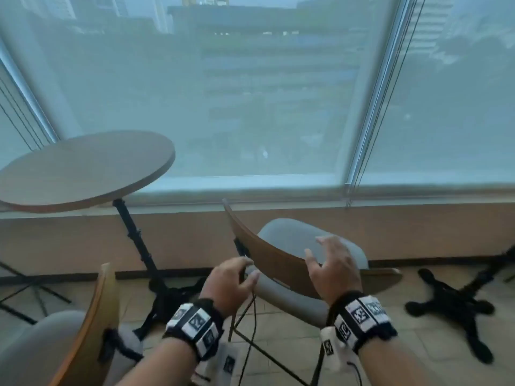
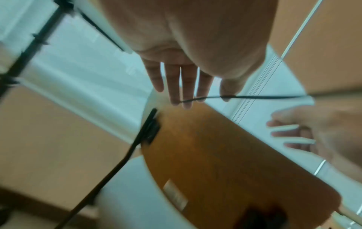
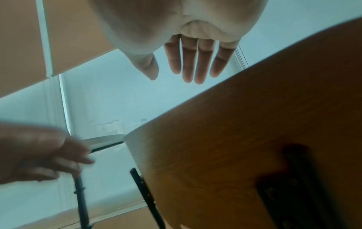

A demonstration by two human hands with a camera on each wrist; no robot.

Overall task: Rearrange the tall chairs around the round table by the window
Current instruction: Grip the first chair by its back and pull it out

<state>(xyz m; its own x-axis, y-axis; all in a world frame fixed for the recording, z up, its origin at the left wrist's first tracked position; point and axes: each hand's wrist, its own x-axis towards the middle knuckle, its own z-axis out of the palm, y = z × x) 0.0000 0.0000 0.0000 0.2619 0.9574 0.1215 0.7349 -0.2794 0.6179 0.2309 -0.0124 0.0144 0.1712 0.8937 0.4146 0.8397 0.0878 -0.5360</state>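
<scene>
A tall chair with a curved wooden backrest [image 1: 278, 263] and a grey seat [image 1: 295, 235] stands in front of me, facing the window. My left hand [image 1: 237, 273] hovers at the backrest's left edge with relaxed fingers [image 2: 180, 86] and holds nothing. My right hand [image 1: 327, 256] is spread open just above the top of the backrest [image 3: 245, 139], not gripping it. The round wooden table [image 1: 83, 168] on a black post stands to the left by the window. A second tall chair [image 1: 89, 324] sits at the lower left, close to my left arm.
The black cross-shaped base [image 1: 457, 307] of another table lies on the tiled floor at the right. A low wall [image 1: 418, 232] and window sill run behind the chair. A thin black cable [image 2: 254, 97] hangs across my left fingers. Blind cords [image 1: 354, 162] hang at the window frame.
</scene>
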